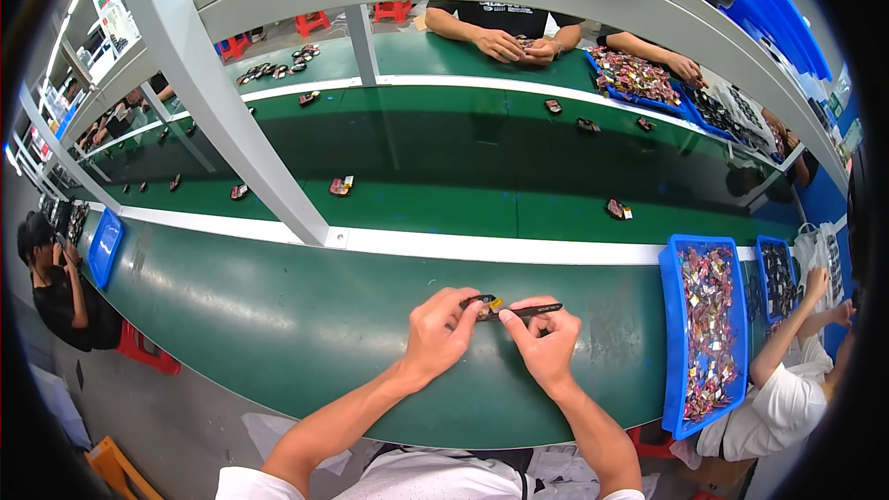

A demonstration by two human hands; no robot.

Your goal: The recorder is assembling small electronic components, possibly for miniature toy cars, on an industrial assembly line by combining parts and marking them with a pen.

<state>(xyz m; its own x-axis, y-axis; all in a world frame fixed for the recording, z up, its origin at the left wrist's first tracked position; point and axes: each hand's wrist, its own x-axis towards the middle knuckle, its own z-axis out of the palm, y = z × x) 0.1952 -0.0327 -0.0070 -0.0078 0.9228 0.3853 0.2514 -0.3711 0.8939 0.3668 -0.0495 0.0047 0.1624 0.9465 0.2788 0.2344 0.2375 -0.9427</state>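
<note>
Above the green worktable (306,333), my left hand (433,335) pinches a small black electronic part (477,299). A yellow piece (495,304) shows on its right side. My right hand (548,344) is closed around slim black tweezers (541,309), whose tip end points left and meets the part near the yellow piece. The fingers partly cover the part, so its exact kind cannot be made out. Both hands are close together near the middle of the table.
At my right stands a blue tray (674,352) full of small pink and black parts, with another blue tray (761,250) behind it. Beyond a white ledge (417,243), a green conveyor belt (463,208) carries scattered parts. A grey post (222,102) rises ahead left. Co-workers sit opposite and at both sides.
</note>
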